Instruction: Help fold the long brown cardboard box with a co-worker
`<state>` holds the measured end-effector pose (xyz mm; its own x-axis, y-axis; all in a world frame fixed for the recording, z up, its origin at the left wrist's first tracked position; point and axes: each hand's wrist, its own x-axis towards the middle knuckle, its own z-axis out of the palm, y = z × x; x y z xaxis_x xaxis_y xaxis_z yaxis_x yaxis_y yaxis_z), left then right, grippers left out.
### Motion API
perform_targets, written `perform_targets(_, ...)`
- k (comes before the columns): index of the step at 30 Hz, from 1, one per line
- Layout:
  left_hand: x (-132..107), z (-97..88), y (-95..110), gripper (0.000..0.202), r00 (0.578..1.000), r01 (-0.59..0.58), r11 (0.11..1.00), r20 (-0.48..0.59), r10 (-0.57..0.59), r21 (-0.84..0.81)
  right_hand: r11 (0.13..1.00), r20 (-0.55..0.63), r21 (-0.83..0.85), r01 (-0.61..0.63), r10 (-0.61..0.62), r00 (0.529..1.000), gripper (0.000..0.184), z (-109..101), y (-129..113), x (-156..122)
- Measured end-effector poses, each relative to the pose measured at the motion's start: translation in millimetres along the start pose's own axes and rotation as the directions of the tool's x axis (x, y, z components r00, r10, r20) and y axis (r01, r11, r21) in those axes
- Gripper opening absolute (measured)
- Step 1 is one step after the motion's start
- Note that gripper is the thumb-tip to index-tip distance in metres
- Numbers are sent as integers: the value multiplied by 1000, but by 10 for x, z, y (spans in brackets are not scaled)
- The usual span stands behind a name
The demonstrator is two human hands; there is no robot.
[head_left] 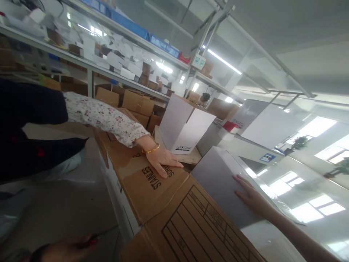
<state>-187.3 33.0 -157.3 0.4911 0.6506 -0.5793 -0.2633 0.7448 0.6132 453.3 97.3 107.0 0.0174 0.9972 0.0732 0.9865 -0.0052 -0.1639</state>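
Note:
At the bottom left, my left hand (69, 248) is dim and blurred, closed around a red-handled tool (94, 241). A thin dark shaft seems to stick out from it; its exact kind is unclear. My right hand (249, 194) lies with fingers stretched against the side of a white box (215, 182). Between my hands is a large brown carton (152, 214) with black print and a ruled table on its top. Another person's hand (160, 160), with a gold bracelet and a floral sleeve, rests flat on the carton's printed flap.
An upright white carton (185, 127) stands on a wooden board beyond the other person's hand. Metal shelving (89, 82) with many small boxes and blue bins runs along the back left. Larger white boxes (272, 125) stand at the right near a red object (230, 126).

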Motion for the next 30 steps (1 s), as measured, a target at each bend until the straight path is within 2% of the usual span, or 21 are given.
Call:
perform_targets(1, -51, -1, 106, 35, 996, -87, 994, -20, 88, 63, 999, 0, 50, 21, -21, 1000, 65, -33, -198, -57)
perform_targets(2, -118, 38, 235, 37, 974, -210, 969, -53, 218, 131, 992, 7, 111, 60, -61, 998, 62, -70, -427, -139)
perform_targets(3, -194, 108, 373, 40, 925, -347, 915, -90, 370, 206, 979, 24, 173, 110, -116, 993, 60, -107, -678, -243)
perform_targets(4, -268, 198, 508, 43, 834, -479, 828, -142, 532, 290, 959, 53, 225, 173, -190, 980, 60, -141, -940, -359)
perform_targets(5, -333, 302, 622, 48, 726, -570, 734, -191, 660, 369, 932, 79, 270, 240, -270, 960, 62, -166, -1201, -480)
perform_targets(7, -419, 547, 740, 62, 620, -630, 652, -232, 750, 423, 877, 103, 326, 353, -404, 909, 75, -180, -1674, -684)
perform_targets(8, -439, 691, 728, 70, 574, -645, 619, -252, 779, 448, 868, 114, 314, 383, -436, 893, 89, -166, -1870, -751)
perform_targets(9, -447, 851, 670, 77, 546, -653, 598, -258, 797, 464, 866, 83, 277, 416, -452, 888, 102, -142, -2034, -788)
perform_targets(11, -433, 1217, 445, 87, 455, -671, 524, -268, 849, 524, 844, 58, 193, 500, -519, 853, 104, -91, -2275, -777)
perform_targets(13, -391, 1607, 162, 86, 420, -668, 477, -239, 875, 572, 801, 85, 148, 580, -595, 799, 91, -78, -2441, -681)
perform_targets(15, -330, 1953, -76, 80, 415, -642, 454, -218, 883, 618, 776, 158, 151, 612, -630, 760, 83, -121, -2598, -534)
perform_targets(18, -213, 2259, -241, 89, 411, -611, 458, -236, 881, 646, 777, 258, 192, 600, -630, 733, 87, -208, -2878, -261)
perform_targets(20, -123, 2311, -236, 94, 398, -599, 476, -276, 875, 644, 774, 293, 233, 589, -634, 716, 85, -206, -3071, -57)
perform_targets(24, 54, 2226, -101, 90, 352, -601, 521, -384, 853, 606, 773, 317, 302, 558, -633, 706, 81, -9, -3315, 333)
perform_targets(27, 92, 2133, -42, 84, 313, -623, 572, -500, 807, 534, 747, 275, 364, 556, -656, 703, 85, 177, -3340, 516)
perform_targets(30, -19, 2044, -130, 73, 310, -641, 589, -537, 785, 492, 717, 255, 415, 559, -682, 686, 85, 300, -3299, 560)
